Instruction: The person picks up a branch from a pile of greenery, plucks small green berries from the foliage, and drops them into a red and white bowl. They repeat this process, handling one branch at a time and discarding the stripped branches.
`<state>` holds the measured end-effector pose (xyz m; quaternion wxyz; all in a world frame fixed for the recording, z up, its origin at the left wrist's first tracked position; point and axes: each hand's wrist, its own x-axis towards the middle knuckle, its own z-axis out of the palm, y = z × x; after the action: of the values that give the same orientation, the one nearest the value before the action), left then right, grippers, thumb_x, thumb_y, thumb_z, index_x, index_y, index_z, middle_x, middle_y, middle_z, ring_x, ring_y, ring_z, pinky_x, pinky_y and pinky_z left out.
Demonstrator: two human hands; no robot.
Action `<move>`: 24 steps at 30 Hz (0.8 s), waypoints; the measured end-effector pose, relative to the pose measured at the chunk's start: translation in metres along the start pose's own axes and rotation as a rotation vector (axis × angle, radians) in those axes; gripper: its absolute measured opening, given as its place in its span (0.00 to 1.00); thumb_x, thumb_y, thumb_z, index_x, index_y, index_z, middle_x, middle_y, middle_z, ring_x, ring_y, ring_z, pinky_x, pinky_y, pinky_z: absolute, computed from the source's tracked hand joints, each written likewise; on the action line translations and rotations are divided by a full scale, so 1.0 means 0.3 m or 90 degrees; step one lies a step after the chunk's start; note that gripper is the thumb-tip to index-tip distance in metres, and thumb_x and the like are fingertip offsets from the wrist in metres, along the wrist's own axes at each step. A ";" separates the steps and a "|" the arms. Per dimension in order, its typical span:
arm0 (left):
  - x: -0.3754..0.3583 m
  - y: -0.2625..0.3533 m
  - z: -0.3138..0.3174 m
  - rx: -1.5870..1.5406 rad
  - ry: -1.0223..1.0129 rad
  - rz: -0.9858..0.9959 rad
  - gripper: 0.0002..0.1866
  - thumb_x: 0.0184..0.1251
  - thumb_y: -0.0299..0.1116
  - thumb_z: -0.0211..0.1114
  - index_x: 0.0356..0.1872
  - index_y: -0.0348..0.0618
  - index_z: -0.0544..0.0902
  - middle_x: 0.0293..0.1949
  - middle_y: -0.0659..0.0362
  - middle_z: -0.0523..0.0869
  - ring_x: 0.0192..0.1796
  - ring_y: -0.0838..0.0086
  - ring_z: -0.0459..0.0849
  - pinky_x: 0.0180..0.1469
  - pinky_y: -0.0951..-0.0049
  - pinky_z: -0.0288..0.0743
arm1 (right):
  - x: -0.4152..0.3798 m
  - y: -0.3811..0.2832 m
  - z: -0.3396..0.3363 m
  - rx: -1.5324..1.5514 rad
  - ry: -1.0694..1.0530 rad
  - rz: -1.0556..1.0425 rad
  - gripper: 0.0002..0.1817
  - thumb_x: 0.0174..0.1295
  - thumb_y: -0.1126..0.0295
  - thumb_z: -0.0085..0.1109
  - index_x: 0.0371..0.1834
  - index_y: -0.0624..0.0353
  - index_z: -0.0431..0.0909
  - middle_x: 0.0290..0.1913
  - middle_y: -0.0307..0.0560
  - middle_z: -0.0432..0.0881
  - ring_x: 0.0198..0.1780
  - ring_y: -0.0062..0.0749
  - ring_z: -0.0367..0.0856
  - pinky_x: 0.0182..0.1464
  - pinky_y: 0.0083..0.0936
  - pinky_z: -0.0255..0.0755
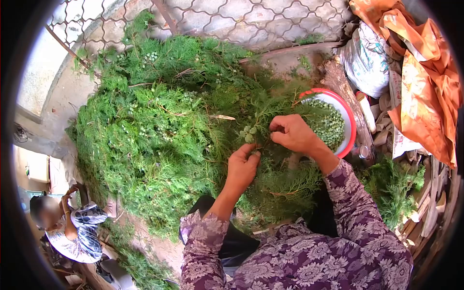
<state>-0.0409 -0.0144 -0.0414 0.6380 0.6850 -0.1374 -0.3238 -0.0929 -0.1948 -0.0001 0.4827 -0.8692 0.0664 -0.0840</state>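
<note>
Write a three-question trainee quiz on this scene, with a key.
1. True or false: the round red-rimmed white bowl holds small green berries.
2. Which hand pinches the thin green conifer sprig nearest that bowl?
3. What lies on the ground left of both hands: A) the heap of cut green conifer branches, B) a stack of bricks?

Key
1. True.
2. The right hand; the left hand grips lower.
3. A.

L hand (242, 166) raised, fingers curled in a pinch, knuckles toward cam. R hand (291, 134) just above-right, fingertips pinched together, wrist bent. Both forearms in floral sleeves.
</note>
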 end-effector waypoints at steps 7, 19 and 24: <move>0.012 -0.033 -0.011 0.045 0.031 0.022 0.13 0.59 0.27 0.56 0.44 0.36 0.78 0.20 0.67 0.74 0.22 0.86 0.67 0.25 0.82 0.62 | -0.028 -0.024 -0.043 0.683 -0.213 0.129 0.06 0.56 0.73 0.51 0.36 0.61 0.74 0.25 0.40 0.76 0.23 0.20 0.72 0.21 0.15 0.64; 0.016 -0.043 0.004 0.088 0.003 -0.019 0.13 0.60 0.29 0.58 0.46 0.37 0.79 0.24 0.68 0.77 0.25 0.88 0.69 0.27 0.84 0.64 | -0.015 -0.031 -0.031 0.348 -0.043 0.074 0.11 0.49 0.76 0.60 0.37 0.60 0.73 0.27 0.34 0.72 0.26 0.13 0.70 0.22 0.14 0.63; 0.006 -0.026 0.003 0.173 -0.008 -0.001 0.14 0.59 0.32 0.58 0.44 0.39 0.80 0.18 0.65 0.75 0.22 0.85 0.68 0.27 0.79 0.66 | -0.023 -0.019 0.050 -0.137 0.090 -0.181 0.12 0.45 0.77 0.59 0.36 0.58 0.76 0.28 0.43 0.72 0.25 0.31 0.72 0.28 0.24 0.67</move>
<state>-0.0419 -0.0151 -0.0493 0.5384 0.7630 -0.1832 -0.3074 -0.0962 -0.1781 -0.0035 0.3640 -0.9085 -0.0149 -0.2045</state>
